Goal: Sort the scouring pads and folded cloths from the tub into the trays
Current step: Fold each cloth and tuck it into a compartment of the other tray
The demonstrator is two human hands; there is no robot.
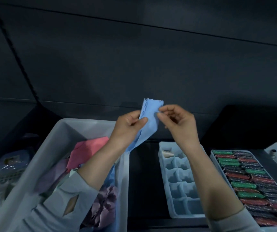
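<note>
Both hands are holding a blue cloth [148, 120] up in the air, above the far right corner of the grey tub [57, 141]. L hand [128, 127] is pinching the cloth's left edge btwn thumb and fingers, fingers curled round the fabric. R hand [176, 120] is pinching the cloth's right edge near the top w/ thumb and forefinger; its other fingers are curling loosely, not touching the fabric. The cloth is hanging lengthwise, zigzag-cut edges showing at top and along the left side, its lower end trailing down behind the L wrist toward the tub's right wall.

Inside the tub, under the L forearm, a pink cloth [85, 152] is lying on top of the pile, w/ a pale lilac cloth [50, 178] beside it and a purple crumpled cloth [104, 203] nearer the camera.

Right of the tub, across a dark gap, a pale blue divided tray [176, 183] is sitting; most compartments visible are looking bare, and a small whitish item [167, 152], too blurry to ID, is lying in its far-left compartment. Further right of the tub, just beyond that tray, a second tray [216, 163] is packed w/ rows of scouring pads [251, 181] in green, red and dark wrappers.

Left of the tub, a blurry pile of plastic-wrapped stuff [2, 171] is sitting. Grey sleeves are covering both forearms near the camera.
</note>
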